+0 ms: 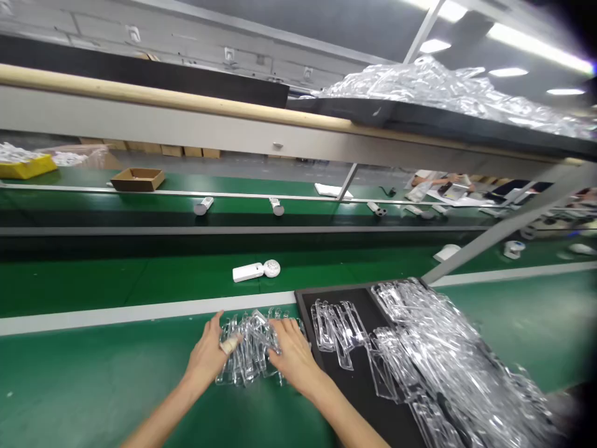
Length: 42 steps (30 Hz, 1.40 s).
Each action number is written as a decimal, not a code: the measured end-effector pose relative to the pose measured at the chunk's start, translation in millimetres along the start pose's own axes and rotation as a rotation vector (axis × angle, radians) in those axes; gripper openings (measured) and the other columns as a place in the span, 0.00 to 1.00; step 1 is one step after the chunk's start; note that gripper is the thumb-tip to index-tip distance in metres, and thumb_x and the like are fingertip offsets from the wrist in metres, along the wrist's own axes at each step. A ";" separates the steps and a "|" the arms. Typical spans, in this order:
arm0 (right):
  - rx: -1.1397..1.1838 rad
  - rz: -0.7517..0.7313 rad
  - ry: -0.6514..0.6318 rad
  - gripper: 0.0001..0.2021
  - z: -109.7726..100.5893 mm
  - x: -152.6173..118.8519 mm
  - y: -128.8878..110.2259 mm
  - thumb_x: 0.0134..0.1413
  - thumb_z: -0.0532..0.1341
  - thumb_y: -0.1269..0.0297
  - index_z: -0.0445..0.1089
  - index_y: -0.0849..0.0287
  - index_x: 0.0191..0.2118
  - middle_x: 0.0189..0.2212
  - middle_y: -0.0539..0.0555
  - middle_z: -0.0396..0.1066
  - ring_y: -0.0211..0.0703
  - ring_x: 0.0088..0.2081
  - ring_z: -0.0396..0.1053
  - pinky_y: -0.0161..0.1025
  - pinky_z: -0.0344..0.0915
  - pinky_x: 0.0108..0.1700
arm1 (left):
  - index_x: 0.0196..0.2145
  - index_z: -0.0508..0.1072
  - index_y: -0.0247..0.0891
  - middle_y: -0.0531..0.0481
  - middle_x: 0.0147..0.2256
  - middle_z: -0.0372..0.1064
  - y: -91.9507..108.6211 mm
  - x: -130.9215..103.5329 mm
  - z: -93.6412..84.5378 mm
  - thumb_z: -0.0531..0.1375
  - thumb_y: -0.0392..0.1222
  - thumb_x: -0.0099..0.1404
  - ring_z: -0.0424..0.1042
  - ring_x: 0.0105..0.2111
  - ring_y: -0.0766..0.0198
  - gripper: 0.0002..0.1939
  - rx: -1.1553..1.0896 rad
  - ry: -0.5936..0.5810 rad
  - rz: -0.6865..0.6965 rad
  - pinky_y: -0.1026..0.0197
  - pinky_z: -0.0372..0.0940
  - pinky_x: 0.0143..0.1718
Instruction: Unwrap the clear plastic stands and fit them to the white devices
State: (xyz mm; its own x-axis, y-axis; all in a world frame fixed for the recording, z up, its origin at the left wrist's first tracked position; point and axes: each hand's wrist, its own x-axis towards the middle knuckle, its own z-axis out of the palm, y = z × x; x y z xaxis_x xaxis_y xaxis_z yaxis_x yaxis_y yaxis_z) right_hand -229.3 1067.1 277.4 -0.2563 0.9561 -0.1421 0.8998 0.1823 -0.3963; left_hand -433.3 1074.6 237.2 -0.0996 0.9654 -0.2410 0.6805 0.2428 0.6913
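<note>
A loose heap of clear plastic frames (245, 358) lies on the green work surface (116, 379) in front of me. My left hand (208, 350) is at the heap's left side, fingers apart, its thumb with a pale wrap resting against the pieces. On the right side, my right hand (295, 354) curls over the heap, with a tilted clear piece between its thumb and fingers. Some pieces are partly hidden behind this hand. Just beyond the heap, a white handheld device with a round head (271, 268) lies on the green conveyor belt (158, 274).
To the right, a black tray (359, 379) holds a large pile of clear frames (448, 348). Overhead, a shelf (196, 127) carries more clear parts (443, 87). A slanted post (494, 233) rises beside the tray. Across the line are a cardboard box (137, 179) and a co-worker's arm (436, 182).
</note>
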 end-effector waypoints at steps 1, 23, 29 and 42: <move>-0.032 -0.069 0.003 0.25 0.6 1.9 3.3 0.46 0.59 0.74 0.61 0.60 0.54 0.46 0.58 0.64 0.52 0.49 0.59 0.45 0.59 0.51 | 0.58 0.52 0.39 0.43 0.42 0.63 -3.2 -2.0 -3.9 0.51 0.59 0.58 0.69 0.31 0.59 0.35 -0.015 0.044 0.027 0.58 0.65 0.32; 0.044 0.079 0.057 0.13 -11.7 2.5 18.9 0.57 0.53 0.69 0.63 0.62 0.48 0.34 0.55 0.68 0.42 0.37 0.68 0.38 0.64 0.42 | 0.40 0.68 0.38 0.43 0.37 0.65 -2.5 -2.2 0.9 0.54 0.31 0.59 0.64 0.37 0.54 0.11 0.578 -0.043 0.801 0.54 0.61 0.37; -0.058 -0.011 -0.018 0.14 31.7 -0.3 -1.0 0.50 0.58 0.75 0.65 0.59 0.45 0.44 0.57 0.66 0.50 0.48 0.61 0.45 0.59 0.50 | 0.35 0.69 0.39 0.43 0.40 0.64 -12.7 7.0 1.1 0.52 0.30 0.59 0.63 0.39 0.54 0.09 0.551 -0.038 0.911 0.54 0.58 0.38; -0.047 0.055 -0.109 0.14 2.8 -4.0 -27.4 0.50 0.54 0.78 0.67 0.56 0.41 0.39 0.54 0.70 0.45 0.41 0.67 0.36 0.58 0.40 | 0.35 0.66 0.40 0.45 0.38 0.66 -15.6 -13.4 -31.6 0.47 0.30 0.63 0.65 0.36 0.59 0.11 0.287 -0.030 0.944 0.59 0.62 0.35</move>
State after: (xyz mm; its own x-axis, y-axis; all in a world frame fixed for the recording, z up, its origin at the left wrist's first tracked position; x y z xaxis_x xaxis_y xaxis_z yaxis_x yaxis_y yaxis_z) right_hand -253.9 1057.6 286.3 -0.2402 0.9350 -0.2611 0.9287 0.1430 -0.3422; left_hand -465.6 1060.9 251.1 0.5906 0.7474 0.3044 0.6222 -0.6619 0.4180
